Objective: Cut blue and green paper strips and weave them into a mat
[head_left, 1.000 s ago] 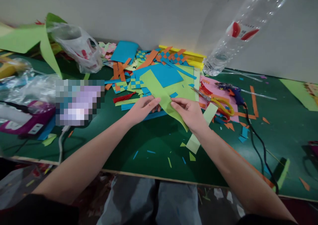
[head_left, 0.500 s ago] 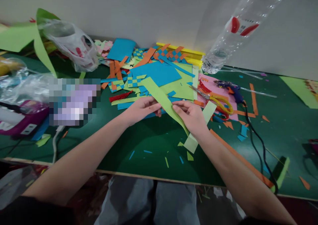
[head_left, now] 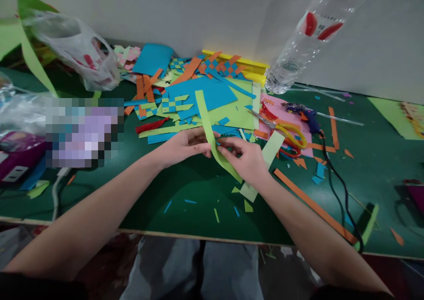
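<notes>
A long light green paper strip [head_left: 206,114] is held between my two hands above the table's front half, its upper end over the blue paper [head_left: 212,94]. My left hand [head_left: 187,147] pinches it from the left, thumb in front. My right hand [head_left: 243,156] grips it from the right, with the fingers curled and a bit of blue showing at the fingertips. The strip bends at the hands, and its lower end runs under my right hand. A paler green strip [head_left: 273,150] lies beneath my right wrist.
Yellow-handled scissors [head_left: 288,134] lie on pink paper beside a dark blue glue gun [head_left: 308,116] with a black cord. A plastic bottle [head_left: 308,39] stands at the back right. At left are a plastic bag [head_left: 82,57] and a blurred purple object [head_left: 88,136]. Paper scraps litter the green table [head_left: 198,220].
The green strip has turned more upright and bends more at my fingers. My right hand has come slightly nearer to my left. The whole view has shifted a little.
</notes>
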`<action>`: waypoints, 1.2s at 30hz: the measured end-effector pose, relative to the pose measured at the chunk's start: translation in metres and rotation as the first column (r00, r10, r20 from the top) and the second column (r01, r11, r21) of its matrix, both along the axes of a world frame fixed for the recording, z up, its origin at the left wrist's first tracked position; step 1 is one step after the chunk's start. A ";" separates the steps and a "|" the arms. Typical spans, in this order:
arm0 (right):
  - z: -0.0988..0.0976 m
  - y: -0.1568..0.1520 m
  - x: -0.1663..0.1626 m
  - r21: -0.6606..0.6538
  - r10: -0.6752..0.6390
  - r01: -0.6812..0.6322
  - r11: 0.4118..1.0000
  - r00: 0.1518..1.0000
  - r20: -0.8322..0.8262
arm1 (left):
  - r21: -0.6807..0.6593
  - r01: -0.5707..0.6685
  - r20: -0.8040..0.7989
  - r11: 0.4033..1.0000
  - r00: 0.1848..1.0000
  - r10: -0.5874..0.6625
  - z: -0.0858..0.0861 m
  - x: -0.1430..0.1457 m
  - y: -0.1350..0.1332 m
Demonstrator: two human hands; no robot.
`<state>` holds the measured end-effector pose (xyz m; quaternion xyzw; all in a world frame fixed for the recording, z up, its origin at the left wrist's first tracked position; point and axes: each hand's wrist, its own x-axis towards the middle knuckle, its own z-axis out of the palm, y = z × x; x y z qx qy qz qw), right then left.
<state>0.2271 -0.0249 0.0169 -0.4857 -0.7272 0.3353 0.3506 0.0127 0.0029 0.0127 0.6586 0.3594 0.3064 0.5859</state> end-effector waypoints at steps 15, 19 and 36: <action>-0.002 0.000 0.001 -0.064 -0.010 0.007 0.998 0.999 -0.044 | -0.154 -0.344 0.253 0.926 0.893 0.373 -0.005 0.001 0.004; -0.004 0.005 0.003 -0.138 -0.030 0.013 0.990 0.992 -0.120 | -0.100 -0.423 0.266 0.900 0.861 0.434 -0.005 0.000 0.006; 0.000 -0.005 -0.008 -0.433 0.136 -0.364 0.825 0.871 -0.473 | 0.044 -0.212 0.057 0.976 0.976 0.210 0.003 0.003 -0.004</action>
